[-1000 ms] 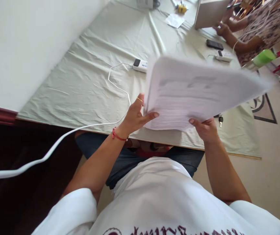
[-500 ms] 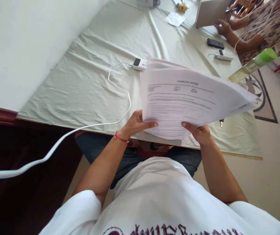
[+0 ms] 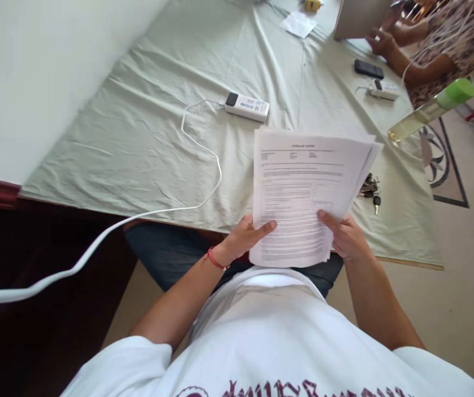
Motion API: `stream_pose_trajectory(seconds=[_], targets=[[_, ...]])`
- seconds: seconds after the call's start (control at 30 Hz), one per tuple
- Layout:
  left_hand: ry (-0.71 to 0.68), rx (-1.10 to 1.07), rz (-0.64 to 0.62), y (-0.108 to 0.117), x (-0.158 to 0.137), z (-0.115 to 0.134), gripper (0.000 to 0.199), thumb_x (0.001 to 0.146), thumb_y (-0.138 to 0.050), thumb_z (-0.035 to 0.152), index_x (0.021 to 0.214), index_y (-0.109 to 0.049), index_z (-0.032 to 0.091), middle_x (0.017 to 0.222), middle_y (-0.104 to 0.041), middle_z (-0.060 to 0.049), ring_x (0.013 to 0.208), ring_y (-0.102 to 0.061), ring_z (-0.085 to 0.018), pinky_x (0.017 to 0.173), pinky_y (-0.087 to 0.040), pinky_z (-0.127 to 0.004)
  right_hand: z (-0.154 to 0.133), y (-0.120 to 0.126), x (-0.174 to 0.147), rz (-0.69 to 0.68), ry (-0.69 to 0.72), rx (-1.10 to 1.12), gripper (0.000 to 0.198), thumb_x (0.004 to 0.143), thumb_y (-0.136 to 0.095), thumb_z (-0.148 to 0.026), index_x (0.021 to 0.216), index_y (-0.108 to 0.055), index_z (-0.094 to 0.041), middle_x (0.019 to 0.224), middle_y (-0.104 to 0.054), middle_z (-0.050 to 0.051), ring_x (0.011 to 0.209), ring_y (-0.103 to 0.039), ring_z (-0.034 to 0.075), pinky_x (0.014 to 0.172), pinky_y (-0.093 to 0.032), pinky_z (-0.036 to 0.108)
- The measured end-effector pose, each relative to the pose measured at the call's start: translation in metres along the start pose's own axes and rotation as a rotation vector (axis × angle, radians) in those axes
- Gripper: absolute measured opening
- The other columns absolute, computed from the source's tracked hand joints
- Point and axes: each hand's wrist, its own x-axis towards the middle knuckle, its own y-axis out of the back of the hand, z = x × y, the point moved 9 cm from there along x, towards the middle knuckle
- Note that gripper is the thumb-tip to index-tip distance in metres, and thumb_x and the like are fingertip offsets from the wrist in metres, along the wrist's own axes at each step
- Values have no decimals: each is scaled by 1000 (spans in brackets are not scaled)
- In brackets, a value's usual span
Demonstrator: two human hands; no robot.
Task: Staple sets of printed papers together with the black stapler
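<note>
A stack of printed papers (image 3: 294, 193) is held between my two hands, over the table's front edge and close to my body. My left hand (image 3: 247, 237) grips its lower left side, thumb on the top sheet and fingers behind. On the lower right side my right hand (image 3: 346, 231) holds it the same way. The sheets fan out slightly at the upper right. Beyond the papers lies a white power bank (image 3: 247, 107) with a white cable (image 3: 219, 160) plugged into its left end. A bunch of keys (image 3: 371, 187) rests right of the stack.
A green cloth (image 3: 137, 138) covers the table. A green-capped bottle (image 3: 427, 110) lies at the right edge. Farther back are a black phone (image 3: 369, 69), a second white device (image 3: 384, 90) and a paper slip (image 3: 298, 25). Another person's hands (image 3: 381, 41) are by a board (image 3: 358, 19).
Both hands have drawn the papers down toward my body. The stack now looks flatter and more even, and the power bank and keys have come into full view.
</note>
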Motion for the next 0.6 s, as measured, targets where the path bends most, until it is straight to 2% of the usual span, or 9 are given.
stream_pose_trajectory(seconds=[0.1, 0.23, 0.37, 0.47, 0.6], targets=[[60, 1, 44, 8, -8, -11, 51, 85, -76, 56, 111, -78, 13, 114, -79, -14, 105, -74, -33, 96, -59, -47, 32, 2, -9, 16, -184, 49, 48, 65, -93, -50, 101, -78, -22, 106, -80, 8, 100, -77, 33, 94, -63, 49], [135, -22, 79, 8, -15, -22, 53, 83, -76, 59, 107, -79, 12, 108, -80, -14, 100, -76, -33, 95, -59, -47, 56, 4, -20, 15, -257, 56, 44, 69, -92, -48, 103, -78, -23, 110, -80, 8, 102, -77, 30, 97, -63, 44], [151, -28, 94, 4, -22, -29, 53, 81, -81, 54, 113, -78, 13, 114, -78, -14, 108, -73, -34, 100, -57, -48, 58, 3, -25, -9, -253, 135, 47, 70, -92, -43, 111, -78, -24, 117, -78, 7, 105, -76, 30, 98, -63, 45], [123, 22, 82, 5, -23, -26, 48, 83, -80, 50, 114, -78, 14, 117, -78, -14, 112, -72, -34, 101, -57, -47, 53, 1, -26, -43, -245, 132, 43, 69, -93, -39, 106, -80, -23, 116, -79, 7, 105, -76, 29, 99, -62, 45], [26, -38, 79, 11, -12, 3, 47, 86, -78, 48, 121, -74, 16, 120, -77, -12, 111, -73, -33, 97, -58, -45, 46, 3, -26, -46, -207, 121, 42, 68, -94, -39, 104, -81, -23, 114, -79, 7, 104, -76, 29, 102, -60, 47]])
